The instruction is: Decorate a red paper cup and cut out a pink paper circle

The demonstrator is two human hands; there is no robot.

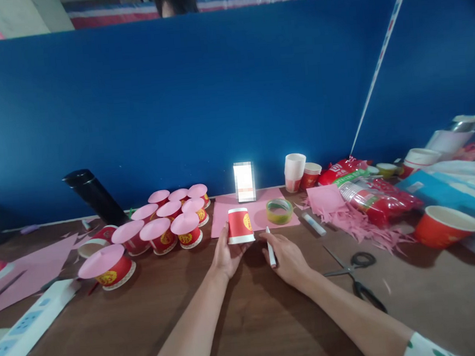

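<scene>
My left hand point(227, 258) is closed around a red and white paper cup point(238, 226) with a yellow emblem, which is upside down with its rim at the bottom. Just to its right, my right hand point(285, 254) grips a slim white pen-shaped stick point(271, 248), apart from the cup. Behind the hands, a pink paper sheet point(225, 206) lies on the table with a roll of yellow-green tape point(279, 211) on it. A bright phone-like screen point(244, 182), blurred out, stands at the sheet's back.
To the left are several upturned cups topped with pink discs point(161, 230), a black flask point(94, 194) and a power strip point(31, 326). Scissors point(354, 273), a glue stick point(314, 224), pink paper fringe point(347, 218) and an orange cup point(447, 227) lie right. A blue partition point(214, 92) rises behind.
</scene>
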